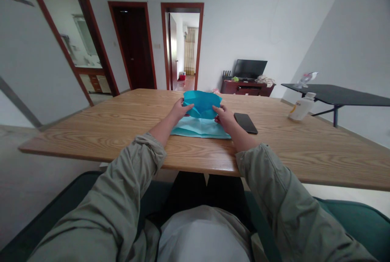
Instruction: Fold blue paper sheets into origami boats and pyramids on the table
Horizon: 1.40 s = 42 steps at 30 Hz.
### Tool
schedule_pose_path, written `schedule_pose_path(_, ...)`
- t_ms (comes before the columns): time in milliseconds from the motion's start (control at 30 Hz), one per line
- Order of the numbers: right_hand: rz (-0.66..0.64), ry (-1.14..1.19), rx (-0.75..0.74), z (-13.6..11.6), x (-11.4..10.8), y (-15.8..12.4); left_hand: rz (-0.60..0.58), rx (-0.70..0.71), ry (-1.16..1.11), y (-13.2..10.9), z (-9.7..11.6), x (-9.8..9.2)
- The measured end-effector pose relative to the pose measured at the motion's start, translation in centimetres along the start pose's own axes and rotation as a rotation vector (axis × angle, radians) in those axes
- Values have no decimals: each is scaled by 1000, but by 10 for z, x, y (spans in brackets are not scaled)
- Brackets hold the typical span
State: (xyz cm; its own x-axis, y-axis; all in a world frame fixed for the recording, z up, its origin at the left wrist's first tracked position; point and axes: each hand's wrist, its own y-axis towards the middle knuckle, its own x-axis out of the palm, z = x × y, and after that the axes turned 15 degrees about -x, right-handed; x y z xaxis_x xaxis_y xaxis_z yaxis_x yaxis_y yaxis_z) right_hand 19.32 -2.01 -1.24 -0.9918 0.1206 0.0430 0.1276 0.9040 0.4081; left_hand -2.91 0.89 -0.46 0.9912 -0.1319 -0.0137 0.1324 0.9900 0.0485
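A bright blue sheet of paper (201, 101), creased and with an uneven edge, is held up above the table between both hands. My left hand (181, 109) pinches its left side, thumb on the near face. At the right side, my right hand (226, 116) grips it the same way, its thumb showing and its other fingers partly behind. Under the raised sheet, a paler blue folded sheet (201, 130) lies on the wood. Whether the two blue parts are joined cannot be made out.
The wooden table (134, 132) spans the view. Right of my right hand lies a dark phone (245, 123). Farther right stands a translucent bottle (301, 108). Beyond it is a black table (347, 94) with a clear plastic item (306, 79). A television (250, 69) sits by the far wall.
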Motion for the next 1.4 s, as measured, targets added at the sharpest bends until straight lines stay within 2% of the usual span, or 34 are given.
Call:
schedule_pose_path(200,-205,133,-46,-8,4,-8,23,26,-152,-2,3,3)
schedule_pose_path(300,-188,201,-15,-11,10,-11,-53,12,-227,-6,5,7)
schedule_pose_path(433,-159,251,13,-12,19,-14,-196,-9,-199,-15,8,16)
schedule_pose_path(500,-142,233,-6,-13,23,-15,-225,-8,-188,-19,9,22)
schedule_pose_path(633,-152,174,-74,-14,28,-17,-188,29,-204,-21,11,30)
schedule_pose_path(800,-261,140,-120,-16,30,-21,-127,37,-207,-21,14,31)
schedule_pose_path(933,-308,175,-141,-15,32,-23,-152,53,-191,-23,16,30)
schedule_pose_path(1100,-269,183,-153,-11,33,-23,-174,72,-179,-25,16,30)
schedule_pose_path(1233,-232,190,-164,-11,34,-22,-198,36,-206,-27,17,29)
schedule_pose_path(1400,-118,193,-169,-14,33,-22,-351,-47,-225,-30,16,25)
